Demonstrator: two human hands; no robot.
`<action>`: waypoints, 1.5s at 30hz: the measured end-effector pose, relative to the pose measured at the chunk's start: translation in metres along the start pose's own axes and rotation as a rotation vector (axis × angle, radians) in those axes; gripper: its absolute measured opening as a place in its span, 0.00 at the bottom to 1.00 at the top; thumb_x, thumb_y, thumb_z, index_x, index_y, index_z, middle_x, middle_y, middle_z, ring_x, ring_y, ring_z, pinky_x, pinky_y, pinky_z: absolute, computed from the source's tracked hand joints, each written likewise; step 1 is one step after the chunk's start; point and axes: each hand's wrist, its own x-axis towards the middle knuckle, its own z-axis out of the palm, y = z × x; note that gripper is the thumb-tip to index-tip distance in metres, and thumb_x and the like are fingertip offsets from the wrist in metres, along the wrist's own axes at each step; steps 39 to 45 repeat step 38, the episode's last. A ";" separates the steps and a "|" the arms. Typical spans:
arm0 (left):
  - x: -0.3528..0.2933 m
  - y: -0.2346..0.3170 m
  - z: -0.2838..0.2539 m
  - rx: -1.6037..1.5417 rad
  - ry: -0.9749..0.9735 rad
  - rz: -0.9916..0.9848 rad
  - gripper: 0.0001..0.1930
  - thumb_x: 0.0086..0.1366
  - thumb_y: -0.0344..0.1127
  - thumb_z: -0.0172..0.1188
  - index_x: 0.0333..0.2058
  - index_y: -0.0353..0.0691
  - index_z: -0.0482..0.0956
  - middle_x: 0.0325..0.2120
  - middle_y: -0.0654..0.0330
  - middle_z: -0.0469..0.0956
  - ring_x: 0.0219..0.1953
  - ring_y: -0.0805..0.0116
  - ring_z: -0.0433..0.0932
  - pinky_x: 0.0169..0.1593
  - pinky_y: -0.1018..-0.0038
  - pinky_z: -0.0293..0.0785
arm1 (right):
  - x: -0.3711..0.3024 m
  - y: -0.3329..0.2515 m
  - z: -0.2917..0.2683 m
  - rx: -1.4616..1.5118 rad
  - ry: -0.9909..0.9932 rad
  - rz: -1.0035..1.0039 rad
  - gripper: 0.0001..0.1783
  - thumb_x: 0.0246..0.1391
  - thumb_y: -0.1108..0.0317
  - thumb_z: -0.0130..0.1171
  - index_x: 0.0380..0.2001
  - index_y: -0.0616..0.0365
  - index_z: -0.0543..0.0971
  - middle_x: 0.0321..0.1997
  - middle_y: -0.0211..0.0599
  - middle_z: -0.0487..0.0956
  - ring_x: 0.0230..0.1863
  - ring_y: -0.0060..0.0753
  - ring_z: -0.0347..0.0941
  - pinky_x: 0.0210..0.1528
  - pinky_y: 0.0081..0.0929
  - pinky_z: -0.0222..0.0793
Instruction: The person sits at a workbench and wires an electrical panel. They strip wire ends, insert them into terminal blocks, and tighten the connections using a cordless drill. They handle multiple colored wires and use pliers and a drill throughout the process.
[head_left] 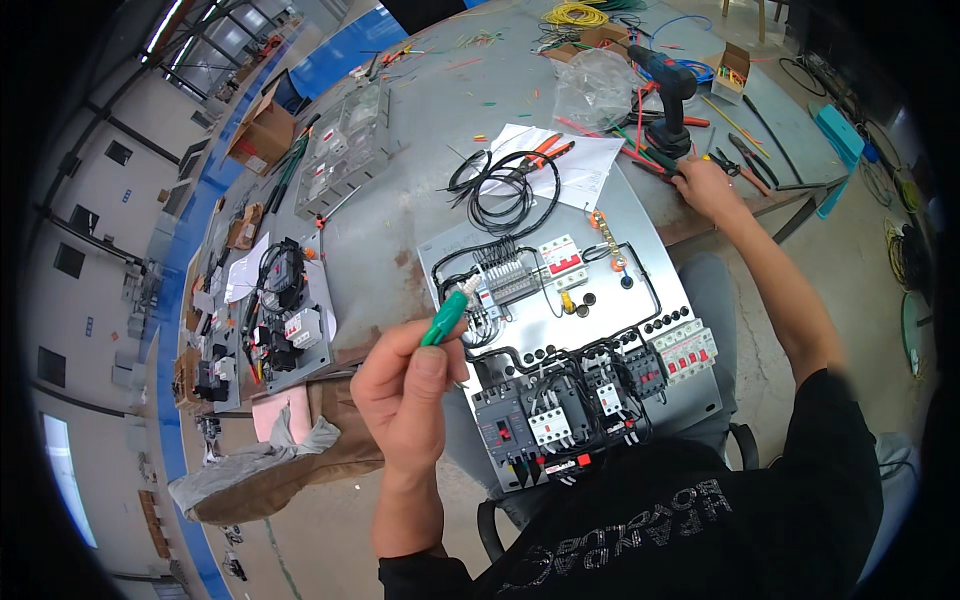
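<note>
My left hand (408, 385) is raised in front of the panel, thumb and fingers pinched on a small green tube-shaped plastic piece (445, 318). Its exact kind is unclear. Below and behind it, a metal mounting plate (520, 335) rests tilted over my lap against the table edge. It bears a row of terminal blocks (508, 280), a breaker with red switches (562, 260), contactors (550, 425) and black wiring. Far right, my right hand (708, 187) reaches to the table edge, its fingers closed on the end of a tool with dark green and red handles (652, 165).
A cordless drill (670, 95) stands beside my right hand, with pliers (750, 160) nearby. Coiled black wire (500, 195) and orange-handled cutters (548, 150) lie on paper (595, 165). Another wired panel (285, 320), a clear-covered enclosure (345, 150) and a cardboard box (262, 130) are left.
</note>
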 end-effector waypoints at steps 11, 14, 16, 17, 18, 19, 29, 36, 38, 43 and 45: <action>0.002 -0.003 0.008 0.356 -0.133 0.189 0.16 0.73 0.37 0.63 0.47 0.26 0.82 0.29 0.59 0.79 0.28 0.74 0.74 0.33 0.79 0.67 | -0.004 0.031 -0.010 0.927 -0.076 0.424 0.10 0.69 0.63 0.59 0.43 0.59 0.79 0.37 0.35 0.78 0.36 0.29 0.78 0.42 0.29 0.75; 0.003 -0.004 0.008 0.383 -0.140 0.189 0.14 0.72 0.36 0.63 0.46 0.27 0.82 0.29 0.59 0.78 0.28 0.74 0.74 0.33 0.78 0.67 | -0.016 0.031 -0.023 1.426 0.057 0.437 0.13 0.71 0.59 0.57 0.47 0.58 0.77 0.35 0.28 0.75 0.36 0.20 0.75 0.42 0.24 0.75; 0.004 -0.005 0.010 0.403 -0.153 0.207 0.14 0.71 0.35 0.64 0.45 0.27 0.82 0.28 0.59 0.78 0.28 0.73 0.74 0.34 0.78 0.67 | -0.023 0.029 -0.032 1.644 0.101 0.408 0.15 0.72 0.58 0.57 0.50 0.59 0.75 0.33 0.26 0.72 0.34 0.23 0.75 0.42 0.27 0.75; 0.006 -0.004 0.011 0.423 -0.165 0.231 0.14 0.71 0.35 0.64 0.45 0.27 0.83 0.28 0.59 0.78 0.28 0.73 0.74 0.34 0.77 0.67 | -0.030 0.019 -0.040 1.704 0.113 0.404 0.15 0.72 0.58 0.56 0.51 0.59 0.75 0.32 0.26 0.71 0.34 0.23 0.75 0.42 0.27 0.75; 0.007 -0.003 0.014 0.444 -0.175 0.255 0.14 0.70 0.35 0.64 0.44 0.27 0.83 0.28 0.59 0.78 0.28 0.73 0.73 0.34 0.77 0.67 | -0.037 0.007 -0.050 1.765 0.124 0.399 0.15 0.72 0.58 0.56 0.52 0.59 0.75 0.32 0.26 0.70 0.34 0.23 0.75 0.41 0.27 0.74; 0.009 -0.003 0.016 0.466 -0.184 0.275 0.14 0.70 0.35 0.64 0.44 0.26 0.83 0.28 0.59 0.78 0.28 0.73 0.73 0.34 0.77 0.67 | -0.042 -0.024 -0.067 1.717 0.095 0.422 0.19 0.73 0.57 0.55 0.58 0.58 0.75 0.28 0.24 0.67 0.31 0.21 0.73 0.37 0.26 0.72; 0.003 -0.009 0.027 0.412 -0.157 0.343 0.09 0.60 0.26 0.69 0.38 0.28 0.84 0.25 0.57 0.78 0.24 0.66 0.71 0.29 0.73 0.65 | -0.058 -0.118 -0.128 0.674 0.041 0.043 0.20 0.66 0.52 0.62 0.40 0.62 0.81 0.35 0.35 0.76 0.38 0.35 0.74 0.43 0.32 0.70; 0.005 -0.013 0.032 0.380 -0.175 0.385 0.09 0.62 0.26 0.68 0.39 0.27 0.83 0.26 0.56 0.80 0.25 0.66 0.73 0.30 0.72 0.68 | -0.076 -0.191 -0.139 1.084 -0.011 -0.298 0.19 0.64 0.56 0.66 0.37 0.66 0.84 0.54 0.43 0.79 0.51 0.37 0.77 0.53 0.33 0.72; 0.004 -0.015 0.033 0.373 -0.174 0.363 0.09 0.62 0.26 0.68 0.40 0.27 0.83 0.26 0.56 0.80 0.25 0.65 0.73 0.31 0.72 0.68 | -0.079 -0.201 -0.139 1.218 -0.117 -0.305 0.17 0.65 0.58 0.66 0.41 0.64 0.85 0.61 0.46 0.78 0.56 0.32 0.76 0.58 0.32 0.71; 0.004 -0.015 0.033 0.373 -0.174 0.363 0.09 0.62 0.26 0.68 0.40 0.27 0.83 0.26 0.56 0.80 0.25 0.65 0.73 0.31 0.72 0.68 | -0.079 -0.201 -0.139 1.218 -0.117 -0.305 0.17 0.65 0.58 0.66 0.41 0.64 0.85 0.61 0.46 0.78 0.56 0.32 0.76 0.58 0.32 0.71; 0.004 -0.015 0.033 0.373 -0.174 0.363 0.09 0.62 0.26 0.68 0.40 0.27 0.83 0.26 0.56 0.80 0.25 0.65 0.73 0.31 0.72 0.68 | -0.079 -0.201 -0.139 1.218 -0.117 -0.305 0.17 0.65 0.58 0.66 0.41 0.64 0.85 0.61 0.46 0.78 0.56 0.32 0.76 0.58 0.32 0.71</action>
